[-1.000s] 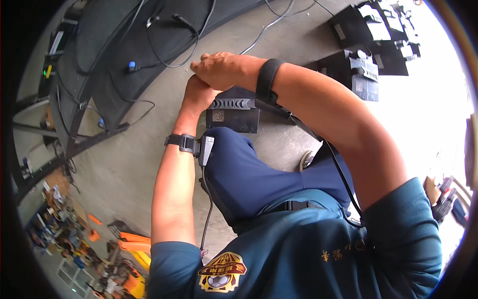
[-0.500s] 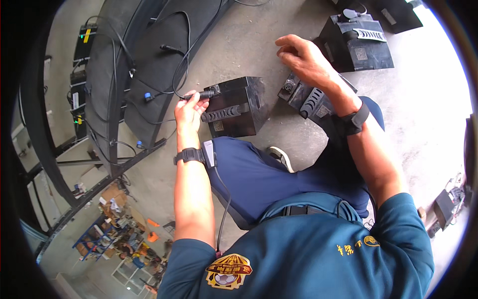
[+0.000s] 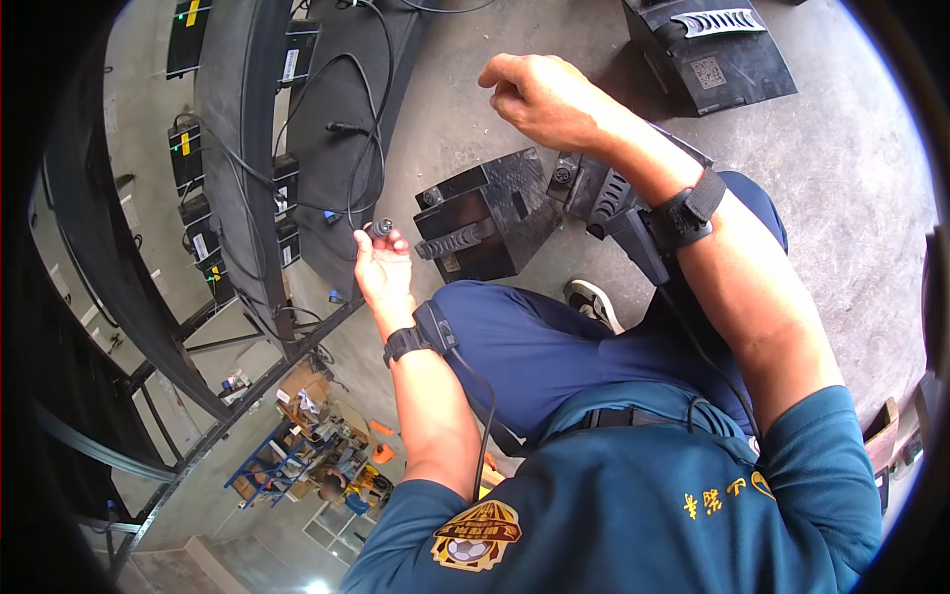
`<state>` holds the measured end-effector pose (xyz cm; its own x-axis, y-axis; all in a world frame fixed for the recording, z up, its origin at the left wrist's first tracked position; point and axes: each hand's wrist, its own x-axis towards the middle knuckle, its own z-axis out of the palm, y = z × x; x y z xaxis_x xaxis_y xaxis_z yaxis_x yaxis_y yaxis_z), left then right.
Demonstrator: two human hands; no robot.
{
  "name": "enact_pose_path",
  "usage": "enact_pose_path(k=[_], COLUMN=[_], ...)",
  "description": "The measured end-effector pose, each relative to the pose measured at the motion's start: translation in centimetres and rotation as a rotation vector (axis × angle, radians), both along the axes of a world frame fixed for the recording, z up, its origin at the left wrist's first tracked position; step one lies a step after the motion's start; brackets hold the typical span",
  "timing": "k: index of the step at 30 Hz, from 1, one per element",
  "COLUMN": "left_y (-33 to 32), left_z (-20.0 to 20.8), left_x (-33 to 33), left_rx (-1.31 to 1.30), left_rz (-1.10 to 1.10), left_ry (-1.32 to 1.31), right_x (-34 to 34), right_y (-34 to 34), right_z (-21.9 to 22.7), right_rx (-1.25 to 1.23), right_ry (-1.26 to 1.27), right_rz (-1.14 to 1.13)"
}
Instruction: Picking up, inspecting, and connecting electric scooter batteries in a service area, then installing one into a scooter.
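Note:
My left hand (image 3: pixel 384 272) is closed round a black round cable plug (image 3: pixel 382 228), its end face turned upward. The plug is apart from the nearest black box (image 3: pixel 495 247), which has a ribbed handle (image 3: pixel 453 241) and a round socket (image 3: pixel 430 198) at its corner. Above the floor, past a second black box (image 3: pixel 604 193), my right hand (image 3: pixel 549 99) hangs with loosely bent fingers and nothing visible in it. My right forearm covers part of that second box, whose round socket (image 3: pixel 563 174) shows.
A larger black box (image 3: pixel 708 64) with a pale handle stands at the far right. Left of my hand runs a long dark curved frame (image 3: pixel 336 109) with hanging cables, another plug (image 3: pixel 346 128) and blue connectors (image 3: pixel 331 216). Shelving with mixed goods (image 3: pixel 267 465) stands at lower left.
The plug in my left hand has come away from the nearest box's socket, and its end has turned upward. My right hand stays raised and has shifted left. The whole view has shifted.

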<state>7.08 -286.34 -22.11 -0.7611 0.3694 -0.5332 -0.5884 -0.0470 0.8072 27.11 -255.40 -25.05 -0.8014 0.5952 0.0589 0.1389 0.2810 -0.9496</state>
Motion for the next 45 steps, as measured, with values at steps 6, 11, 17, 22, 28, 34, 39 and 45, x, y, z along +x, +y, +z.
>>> enact_pose_path(k=[6,11,17,22,28,34,39,45], left_y=[0.5,0.4,1.2,1.8,2.9,3.2,4.4,5.5], left_z=[-0.1,-0.5,-1.8,-2.8,-2.9,-3.3,-2.4,-1.0], left_x=[-0.6,-1.2,-1.9,-2.4,-2.1,-2.2,-0.9,-0.8], left_rx=[0.026,-0.117,-0.173,-0.323,-0.443,-0.56,-0.882,-0.998], left_rz=[-0.049,-0.056,-0.108,-0.105,-0.125,-0.255,-0.44,-0.565], left_ry=[0.022,0.034,0.001,0.011,0.124,0.287,0.565,0.453], right_x=[-0.1,-0.1,-0.2,-0.3,-0.5,-0.5,-0.5,-0.4], right_y=[0.3,0.4,0.4,0.3,0.1,0.1,0.0,0.0], right_z=[0.1,0.3,-0.3,-0.3,-0.7,-0.4,-0.5,-0.5], right_rx=[-0.022,-0.04,0.024,-0.02,0.023,0.022,-0.017,-0.013], right_ry=[-0.02,-0.031,-0.038,-0.046,-0.047,-0.053,-0.051,-0.047], right_rz=[0.009,-0.006,-0.009,-0.023,-0.019,-0.004,-0.022,-0.02])
